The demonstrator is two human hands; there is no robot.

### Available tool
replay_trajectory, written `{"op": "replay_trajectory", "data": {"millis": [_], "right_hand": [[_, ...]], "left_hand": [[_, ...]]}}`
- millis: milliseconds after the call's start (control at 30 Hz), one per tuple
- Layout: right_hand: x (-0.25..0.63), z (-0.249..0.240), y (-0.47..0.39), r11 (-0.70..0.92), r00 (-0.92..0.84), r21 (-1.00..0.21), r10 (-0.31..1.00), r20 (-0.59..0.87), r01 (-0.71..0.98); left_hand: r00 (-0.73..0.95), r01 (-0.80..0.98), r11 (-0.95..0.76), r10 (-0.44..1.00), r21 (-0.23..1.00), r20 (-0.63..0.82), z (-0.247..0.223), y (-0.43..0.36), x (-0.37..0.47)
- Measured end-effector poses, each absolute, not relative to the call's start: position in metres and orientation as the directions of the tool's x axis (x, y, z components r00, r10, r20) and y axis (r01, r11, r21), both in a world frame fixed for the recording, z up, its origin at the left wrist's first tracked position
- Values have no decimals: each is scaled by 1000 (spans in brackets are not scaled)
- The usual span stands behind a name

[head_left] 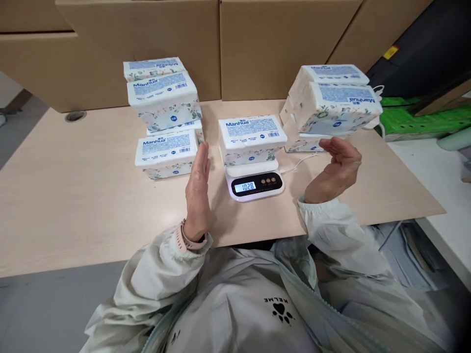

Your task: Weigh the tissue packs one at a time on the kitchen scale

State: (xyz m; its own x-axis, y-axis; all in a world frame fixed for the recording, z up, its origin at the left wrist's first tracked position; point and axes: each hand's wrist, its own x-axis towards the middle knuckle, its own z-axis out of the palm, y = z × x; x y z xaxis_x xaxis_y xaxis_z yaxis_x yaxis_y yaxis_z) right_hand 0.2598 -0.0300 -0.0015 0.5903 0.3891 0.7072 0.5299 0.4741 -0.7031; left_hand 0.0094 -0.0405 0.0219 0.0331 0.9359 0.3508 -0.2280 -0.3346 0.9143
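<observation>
A Manhua tissue pack (252, 139) lies on the platform of a white digital scale (255, 184), whose lit display reads what looks like 1028. My left hand (198, 193) is raised upright to the left of the scale, fingers straight and together, holding nothing. Beside it, at the front of the left stack, is another tissue pack (165, 154). On the other side, my right hand (334, 169) is held up with its fingers stretched and slightly bent, palm toward the scale, also holding nothing. It is nearest the right stack of tissue packs (334, 108).
More tissue packs (162, 95) are piled at the back left of the wooden table (91, 196). Large cardboard boxes (272, 49) stand behind. A white cable (300, 162) runs from the scale to the right. Green packaging (423, 120) sits at the far right.
</observation>
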Motion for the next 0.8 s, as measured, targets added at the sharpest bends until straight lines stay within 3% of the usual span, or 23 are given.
{"op": "replay_trajectory", "data": {"millis": [133, 300, 433, 567, 700, 800], "right_hand": [[254, -3, -40, 473, 575, -721, 437, 691, 507], [265, 8, -37, 440, 390, -738, 647, 655, 511], [279, 24, -14, 405, 255, -741, 758, 600, 536], [291, 24, 3, 268, 283, -881, 876, 391, 390], [289, 20, 2, 174, 167, -961, 963, 211, 214], [278, 30, 6, 210, 12, -957, 976, 217, 201]], "left_hand": [[-38, -193, -343, 939, 919, 342, 16, -37, 11], [-74, -124, -310, 950, 943, 303, 30, -25, 8], [-55, -222, -119, 992, 968, 110, 56, -14, 4], [19, -298, 74, 997, 952, -71, 66, -11, 10], [209, -264, 93, 977, 960, -37, 70, -8, 27], [236, -228, 38, 972, 973, 17, 78, 2, 39]]}}
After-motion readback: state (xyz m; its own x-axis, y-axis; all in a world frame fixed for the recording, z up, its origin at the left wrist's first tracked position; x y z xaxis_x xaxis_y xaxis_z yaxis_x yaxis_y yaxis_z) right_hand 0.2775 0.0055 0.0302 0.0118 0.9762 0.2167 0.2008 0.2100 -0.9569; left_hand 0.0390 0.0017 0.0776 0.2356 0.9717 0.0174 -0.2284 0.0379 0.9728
